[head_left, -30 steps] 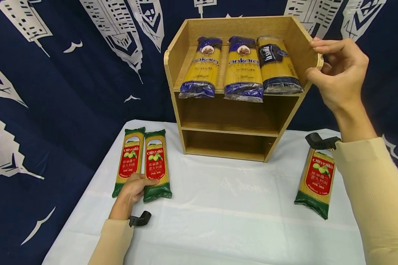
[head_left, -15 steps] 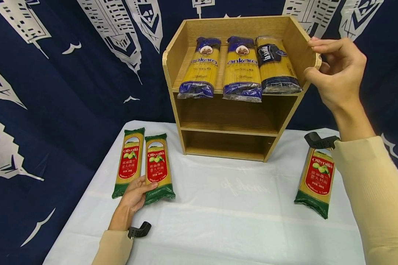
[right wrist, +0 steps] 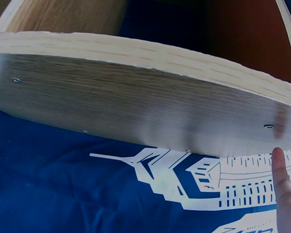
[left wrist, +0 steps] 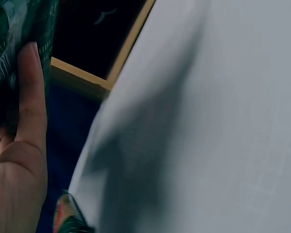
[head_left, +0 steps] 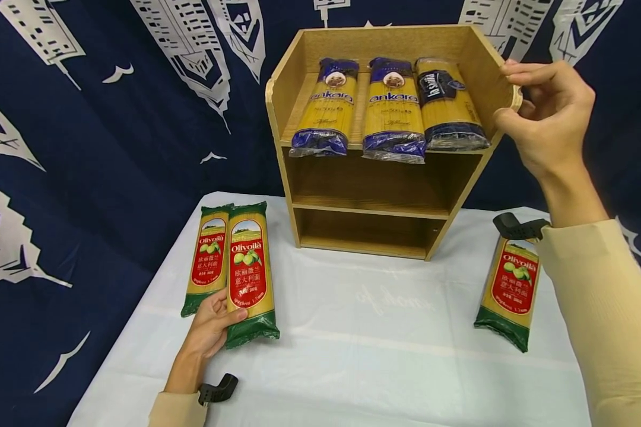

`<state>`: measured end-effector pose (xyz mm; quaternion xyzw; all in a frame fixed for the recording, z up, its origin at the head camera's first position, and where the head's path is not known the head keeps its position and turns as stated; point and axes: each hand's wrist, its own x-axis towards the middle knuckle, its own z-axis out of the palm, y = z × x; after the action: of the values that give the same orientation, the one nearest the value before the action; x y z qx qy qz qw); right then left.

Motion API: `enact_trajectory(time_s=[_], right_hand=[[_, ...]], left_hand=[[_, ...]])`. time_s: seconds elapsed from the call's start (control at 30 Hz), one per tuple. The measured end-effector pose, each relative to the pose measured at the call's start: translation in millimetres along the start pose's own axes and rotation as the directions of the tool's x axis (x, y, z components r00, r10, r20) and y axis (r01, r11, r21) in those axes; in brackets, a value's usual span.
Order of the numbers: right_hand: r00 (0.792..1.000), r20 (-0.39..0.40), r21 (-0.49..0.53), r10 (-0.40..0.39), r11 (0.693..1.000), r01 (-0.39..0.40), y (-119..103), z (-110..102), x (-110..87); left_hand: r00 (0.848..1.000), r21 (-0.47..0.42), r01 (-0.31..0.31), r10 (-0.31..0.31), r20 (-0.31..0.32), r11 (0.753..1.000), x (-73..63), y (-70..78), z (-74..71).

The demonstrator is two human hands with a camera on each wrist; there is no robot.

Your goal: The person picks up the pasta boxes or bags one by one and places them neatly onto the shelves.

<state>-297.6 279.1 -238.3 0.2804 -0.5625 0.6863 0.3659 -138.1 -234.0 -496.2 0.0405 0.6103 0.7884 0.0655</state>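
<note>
My left hand (head_left: 209,326) grips the lower left edge of a green-and-gold spaghetti packet (head_left: 250,276) with a red label, thumb on its front. The left wrist view shows this packet (left wrist: 24,24) raised above the table, its shadow on the cloth. It partly covers a second matching packet (head_left: 207,261) lying on the table. At the upper right my right hand (head_left: 555,115) holds the front edge of the right side panel of a wooden shelf (head_left: 368,210) between thumb and fingers. In the right wrist view one finger (right wrist: 281,184) shows beside that panel (right wrist: 136,102).
Two blue-ended pasta packets (head_left: 326,110) (head_left: 394,112) and a dark-labelled one (head_left: 448,107) lie on the top tier; both lower tiers are bare. Another green packet (head_left: 510,290) lies under the right forearm on the white-clothed table (head_left: 363,356). A navy patterned curtain (head_left: 139,148) hangs behind.
My left hand has taken hold of the right one of the two green packets, lifted it off the table and drawn it slightly nearer. My right hand stays on the shelf's side panel.
</note>
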Motion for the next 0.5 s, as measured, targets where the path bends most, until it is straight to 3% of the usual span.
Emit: enact_trajectory(time_s=[0.23,0.5], right_hand=[[1.000,0.004,0.008,-0.008,1.000,0.008,-3,0,0.4],[1.000,0.016,-0.006,-0.004,1.000,0.004,-1,0,0.7]], left_hand=[[0.990,-0.030,-0.080,0.083,0.114,0.996,-20.4,19.6,4.8],[0.958,-0.062,-0.129,0.141,0.249,0.990,-40.1,41.1,10.4]])
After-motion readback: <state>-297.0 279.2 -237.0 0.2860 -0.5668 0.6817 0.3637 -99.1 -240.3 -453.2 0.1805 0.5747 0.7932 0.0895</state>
